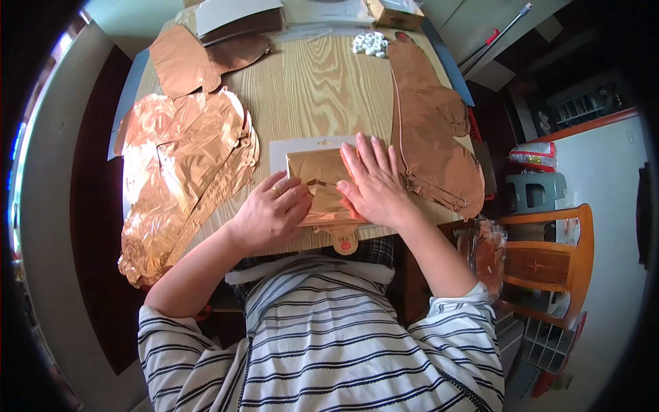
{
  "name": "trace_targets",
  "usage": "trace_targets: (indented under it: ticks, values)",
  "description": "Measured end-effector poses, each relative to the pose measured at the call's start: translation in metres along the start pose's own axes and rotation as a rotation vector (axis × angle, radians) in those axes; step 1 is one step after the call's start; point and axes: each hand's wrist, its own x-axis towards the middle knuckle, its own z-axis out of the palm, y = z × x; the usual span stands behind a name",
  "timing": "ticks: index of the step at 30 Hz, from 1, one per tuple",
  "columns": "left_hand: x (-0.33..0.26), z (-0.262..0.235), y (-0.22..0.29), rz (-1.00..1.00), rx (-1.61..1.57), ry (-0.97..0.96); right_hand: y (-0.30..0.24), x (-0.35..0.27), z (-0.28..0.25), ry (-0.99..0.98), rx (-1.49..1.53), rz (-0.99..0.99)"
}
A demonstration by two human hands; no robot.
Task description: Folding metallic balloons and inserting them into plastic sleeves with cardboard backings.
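A folded rose-gold foil balloon [321, 180] lies on a white backing card [281, 152] near the front edge of a wooden table [316, 89]. My right hand [374, 182] lies flat on the foil's right side, fingers spread. My left hand [272, 211] is curled at the foil's left edge, fingertips pinching or pressing it; a ring shows on one finger. A round tab [344, 242] of the balloon hangs over the table edge.
A heap of flat rose-gold foil balloons [182, 165] fills the table's left side, more of them lie along the right [432, 130] and at the back left [199, 58]. Small white pieces [371, 43] sit at the back. A wooden chair [549, 261] stands to the right.
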Motion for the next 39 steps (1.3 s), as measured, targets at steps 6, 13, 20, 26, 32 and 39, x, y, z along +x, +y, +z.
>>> trace_targets:
  ticks: [6, 13, 20, 26, 32, 39]
  values:
    - [0.0, 0.002, -0.001, -0.042, -0.004, -0.007, 0.01, 0.01, -0.012, 0.003, 0.12, 0.013]
    - [0.003, 0.001, -0.005, -0.04, 0.009, 0.039, 0.111, 0.145, -0.051, 0.461, 0.284, 0.116]
    - [0.002, 0.004, -0.008, -0.049, 0.016, 0.036, 0.184, 0.236, -0.033, 0.561, 0.034, 0.17]
    - [0.003, 0.007, -0.009, -0.058, -0.015, 0.089, 0.161, 0.209, -0.028, 0.448, -0.034, 0.233]
    - [-0.001, 0.008, -0.012, -0.075, -0.055, 0.072, 0.081, 0.073, -0.065, 0.259, 0.395, 0.025]
    - [0.005, -0.006, -0.025, -0.207, -0.305, 0.062, -0.006, -0.081, -0.098, -0.12, 0.677, -0.164]
